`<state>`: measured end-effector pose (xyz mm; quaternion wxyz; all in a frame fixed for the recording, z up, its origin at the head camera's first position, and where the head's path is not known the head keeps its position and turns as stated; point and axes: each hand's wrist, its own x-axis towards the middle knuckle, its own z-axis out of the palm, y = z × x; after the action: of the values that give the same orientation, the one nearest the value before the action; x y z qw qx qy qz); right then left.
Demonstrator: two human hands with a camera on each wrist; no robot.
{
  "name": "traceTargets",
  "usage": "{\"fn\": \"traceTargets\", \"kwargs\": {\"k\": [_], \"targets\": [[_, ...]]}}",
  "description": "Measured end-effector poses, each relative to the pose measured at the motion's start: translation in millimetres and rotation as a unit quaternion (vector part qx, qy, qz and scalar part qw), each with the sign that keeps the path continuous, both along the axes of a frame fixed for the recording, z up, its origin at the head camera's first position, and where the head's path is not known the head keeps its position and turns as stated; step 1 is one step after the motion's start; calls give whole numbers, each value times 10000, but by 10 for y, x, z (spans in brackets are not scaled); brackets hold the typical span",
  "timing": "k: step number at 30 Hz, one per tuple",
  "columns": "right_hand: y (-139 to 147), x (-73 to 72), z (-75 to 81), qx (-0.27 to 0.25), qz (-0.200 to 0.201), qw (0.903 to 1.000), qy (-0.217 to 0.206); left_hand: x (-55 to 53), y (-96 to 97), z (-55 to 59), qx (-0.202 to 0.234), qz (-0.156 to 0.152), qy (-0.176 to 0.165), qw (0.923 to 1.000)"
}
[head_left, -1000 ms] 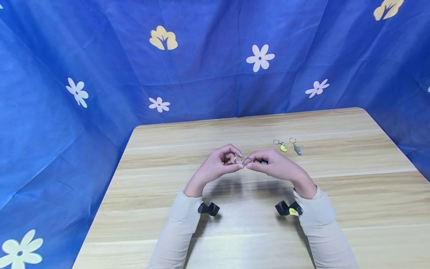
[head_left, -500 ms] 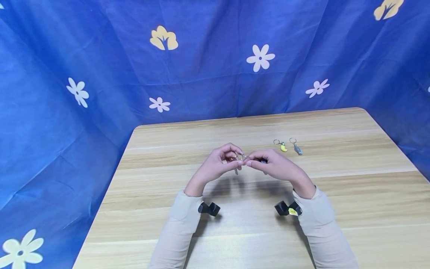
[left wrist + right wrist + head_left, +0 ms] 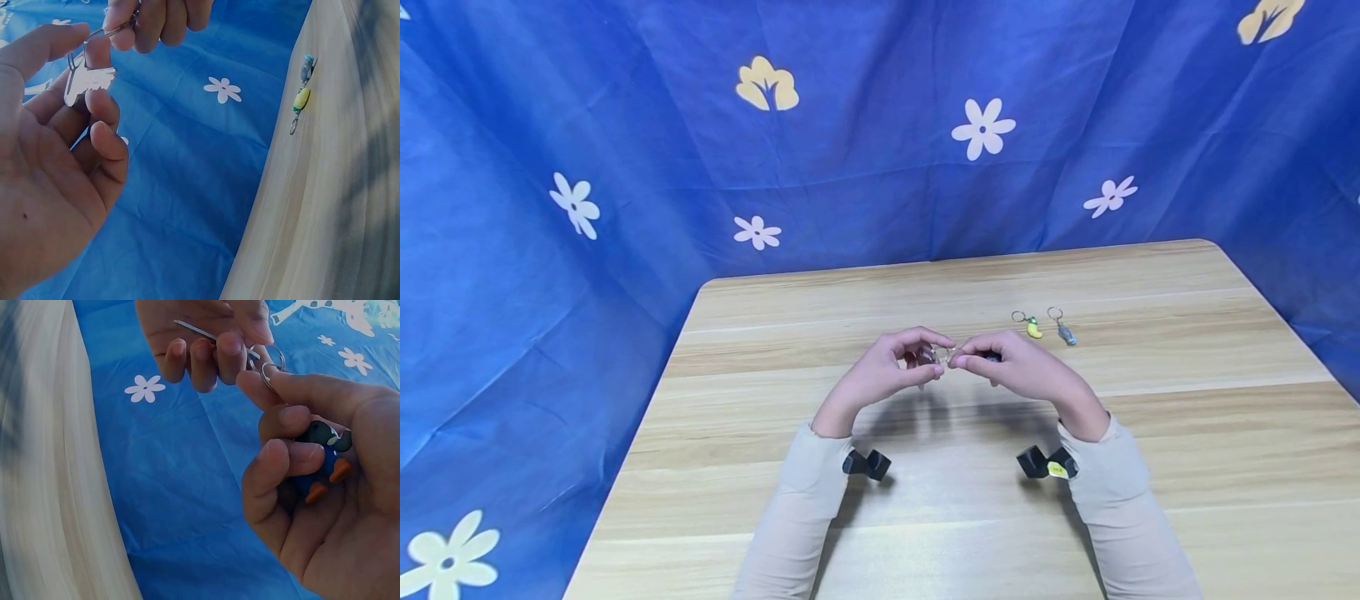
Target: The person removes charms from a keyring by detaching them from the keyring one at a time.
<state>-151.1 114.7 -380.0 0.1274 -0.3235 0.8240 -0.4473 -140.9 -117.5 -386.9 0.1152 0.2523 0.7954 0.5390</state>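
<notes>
Above the table, my left hand and right hand meet almost fingertip to fingertip. A silver key with a toothed edge lies against the curled fingers of the left hand, whose thumb and index finger hold the metal ring at its head. Between right thumb and index finger I pinch a split ring. Curled into the right palm is its keychain figure, dark-headed, with a blue body and orange feet, partly hidden by fingers. The rings overlap between both hands in the right wrist view.
Behind the right hand, a yellow keychain with a green top and a grey-blue keychain lie on the wooden table. A blue flowered cloth hangs behind. Black wrist cameras sit at both cuffs.
The left index finger has stretched toward the right hand, and the key has shifted within the left fingers. My right hand has edged slightly right. The two keychains on the table stay put.
</notes>
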Motion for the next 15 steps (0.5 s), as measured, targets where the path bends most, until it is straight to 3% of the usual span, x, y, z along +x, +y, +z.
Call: {"fn": "traceTargets", "kwargs": {"k": [15], "targets": [[25,-1,16,62,-131,9998,-142,5,-9,-15,39,-51,194,9998]]}}
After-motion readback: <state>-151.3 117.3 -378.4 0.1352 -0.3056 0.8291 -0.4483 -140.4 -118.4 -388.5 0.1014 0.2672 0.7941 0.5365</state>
